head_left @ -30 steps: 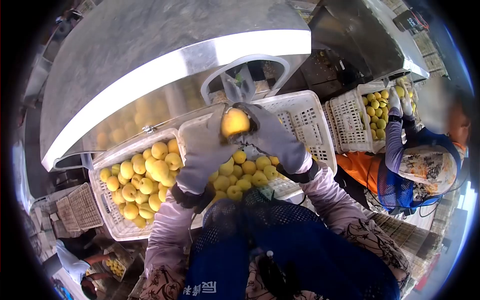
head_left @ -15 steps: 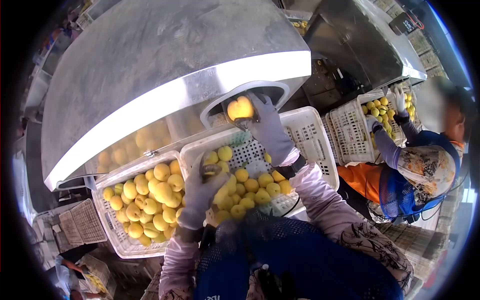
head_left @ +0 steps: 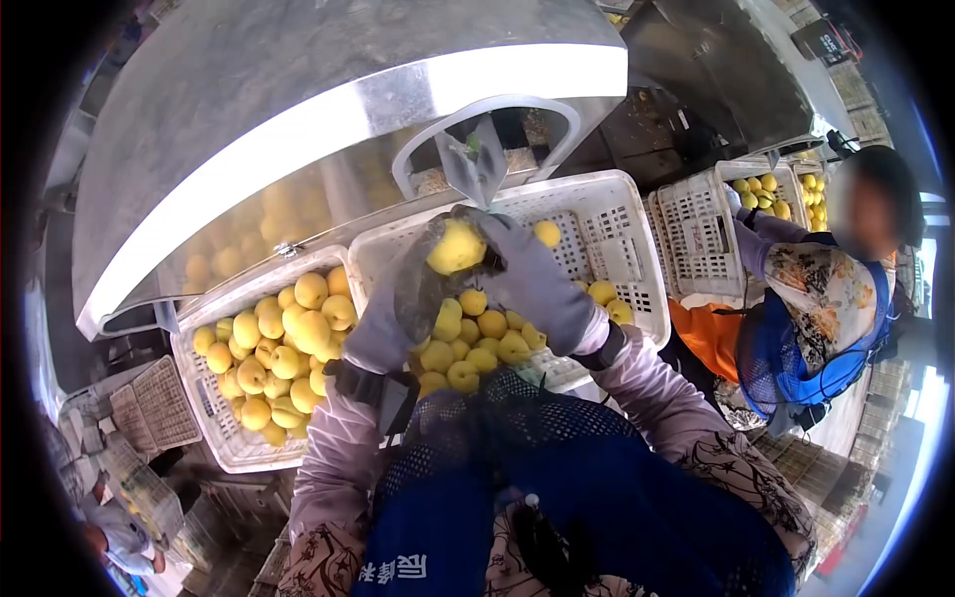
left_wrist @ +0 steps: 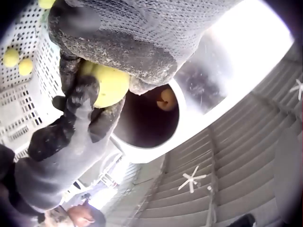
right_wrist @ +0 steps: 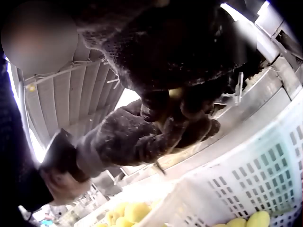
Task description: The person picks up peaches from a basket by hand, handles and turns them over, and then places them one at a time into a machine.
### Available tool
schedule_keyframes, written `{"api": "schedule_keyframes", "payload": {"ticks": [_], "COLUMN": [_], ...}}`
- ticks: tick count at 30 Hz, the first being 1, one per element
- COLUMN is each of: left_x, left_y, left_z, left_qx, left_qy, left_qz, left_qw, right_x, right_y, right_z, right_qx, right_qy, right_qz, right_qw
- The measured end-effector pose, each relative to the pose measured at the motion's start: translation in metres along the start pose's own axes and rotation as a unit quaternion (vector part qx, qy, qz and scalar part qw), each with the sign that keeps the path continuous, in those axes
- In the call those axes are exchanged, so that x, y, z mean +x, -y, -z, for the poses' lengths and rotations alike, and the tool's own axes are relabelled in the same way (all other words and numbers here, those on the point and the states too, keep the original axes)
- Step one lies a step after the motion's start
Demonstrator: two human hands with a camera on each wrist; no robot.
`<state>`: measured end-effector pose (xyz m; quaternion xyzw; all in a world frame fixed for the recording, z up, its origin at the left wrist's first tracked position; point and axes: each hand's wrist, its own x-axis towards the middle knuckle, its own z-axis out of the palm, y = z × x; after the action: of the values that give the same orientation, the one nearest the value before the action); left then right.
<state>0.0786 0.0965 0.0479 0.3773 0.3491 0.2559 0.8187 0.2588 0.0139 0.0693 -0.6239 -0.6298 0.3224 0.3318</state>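
Note:
A yellow peach (head_left: 457, 247) is held between both gloved hands, over the middle white plastic crate (head_left: 624, 264). My left hand (head_left: 393, 303) grips it from the left; its fingers are dark and stained. From the other side my right hand (head_left: 542, 284) closes its fingers on the same fruit. In the left wrist view the peach (left_wrist: 112, 85) shows between the two gloves, beside a round opening (left_wrist: 147, 120). The right wrist view is dark, and there the gloves hide most of the fruit. Loose peaches (head_left: 482, 348) lie in the crate below the hands.
A second white crate (head_left: 227, 448), heaped with peaches (head_left: 288, 348), stands at left. A metal housing (head_left: 298, 90) with a framed opening (head_left: 497, 159) rises just beyond the crates. At right, another person (head_left: 816, 289) works by a crate (head_left: 696, 234).
Half a second ago my right hand held an orange-yellow peach at the framed opening, apart from the left. Now that hand is back by the left, and both hold a paler peach.

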Motion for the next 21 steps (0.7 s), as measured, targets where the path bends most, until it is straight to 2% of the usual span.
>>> {"api": "schedule_keyframes", "payload": {"ticks": [2,3,4,5,6,7,8,9,10,11,12,13,14,16,18,20,21], "left_x": [0.008,0.008,0.006,0.006,0.007,0.008,0.009,0.007,0.003,0.001,0.005,0.013,0.016,0.01,0.007,-0.006,-0.01], "left_y": [-0.011,-0.011,-0.012,-0.013,-0.014,-0.016,-0.017,-0.025,-0.037,-0.043,-0.033,-0.015,-0.005,-0.003,0.012,0.023,0.029], "left_z": [-0.019,-0.023,-0.025,-0.028,-0.031,-0.034,-0.038,-0.045,-0.053,-0.058,-0.052,-0.038,-0.028,-0.019,-0.002,0.005,0.013], "left_qx": [-0.132,-0.132,0.047,0.224,0.224,0.314,0.399,0.396,0.323,0.246,0.244,0.133,0.02,0.059,0.065,0.064,0.036], "left_qy": [-0.053,-0.054,-0.042,-0.028,-0.028,-0.055,-0.081,-0.08,-0.076,-0.07,-0.068,-0.048,-0.027,-0.033,-0.038,-0.039,-0.062], "left_qz": [0.114,0.114,0.001,-0.112,-0.112,-0.16,-0.207,-0.209,-0.15,-0.088,-0.09,-0.106,-0.121,-0.092,-0.043,-0.066,-0.04], "left_qw": [0.983,0.983,0.998,0.968,0.968,0.934,0.89,0.89,0.931,0.963,0.963,0.984,0.992,0.993,0.996,0.995,0.997], "right_x": [0.001,0.0,-0.001,0.0,0.0,0.0,0.0,0.0,0.005,0.011,0.016,0.022,0.031,0.05,0.061,0.065,0.067], "right_y": [-0.014,-0.006,0.0,0.006,0.008,0.005,-0.002,-0.009,-0.018,-0.027,-0.033,-0.022,-0.03,-0.055,-0.066,-0.065,-0.068], "right_z": [0.006,0.015,0.02,0.024,0.026,0.023,0.018,0.014,0.015,0.018,0.021,0.028,0.024,0.013,0.015,0.021,0.025], "right_qx": [0.092,-0.001,0.0,-0.022,-0.046,-0.047,0.023,0.092,0.088,0.152,0.217,0.153,0.152,0.043,0.019,0.018,0.018], "right_qy": [-0.003,-0.005,-0.004,0.023,0.049,0.049,0.004,-0.04,-0.042,-0.055,-0.069,-0.096,-0.097,-0.175,-0.184,-0.15,-0.154], "right_qz": [-0.053,-0.048,-0.049,-0.063,-0.078,-0.079,-0.055,-0.029,-0.027,-0.053,-0.079,-0.125,-0.124,-0.069,-0.054,-0.06,-0.058], "right_qw": [0.994,0.999,0.999,0.997,0.995,0.995,0.998,0.995,0.995,0.985,0.97,0.975,0.976,0.981,0.981,0.987,0.986]}}
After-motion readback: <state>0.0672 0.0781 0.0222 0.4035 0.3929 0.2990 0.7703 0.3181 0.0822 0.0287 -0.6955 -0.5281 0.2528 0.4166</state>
